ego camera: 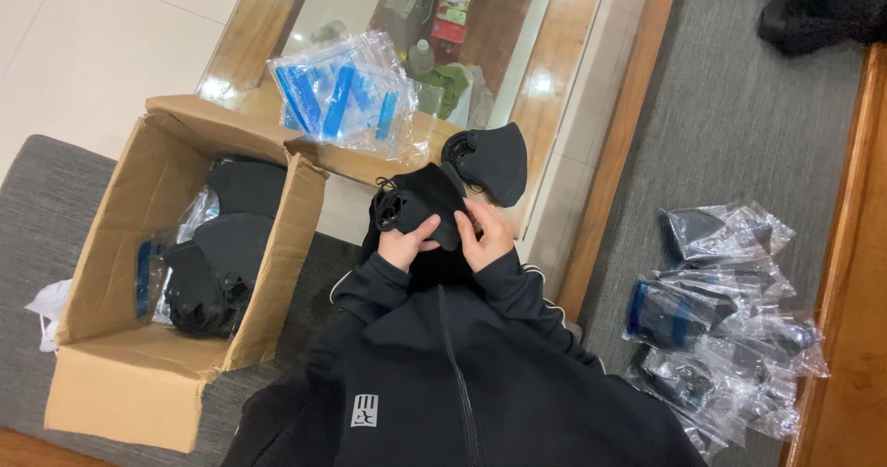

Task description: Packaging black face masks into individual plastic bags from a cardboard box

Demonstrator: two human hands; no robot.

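- My left hand (404, 245) and right hand (485, 236) both pinch one black mask (420, 204), held against my chest above the table's near edge.
- A second mask (490, 160) lies on the table (545, 107) edge, just beyond.
- Empty bags (346, 93) sit at the table's near-left corner.
- An open box (139, 338) of masks stands left; bagged masks (721, 319) pile on the right.

An open cardboard box (139, 338) of black masks stands on the grey sofa (37, 208), clear zip bags (344, 93) lie on the glass-topped table (554, 88), and filled bags (721, 319) rest on the carpet (730, 107).
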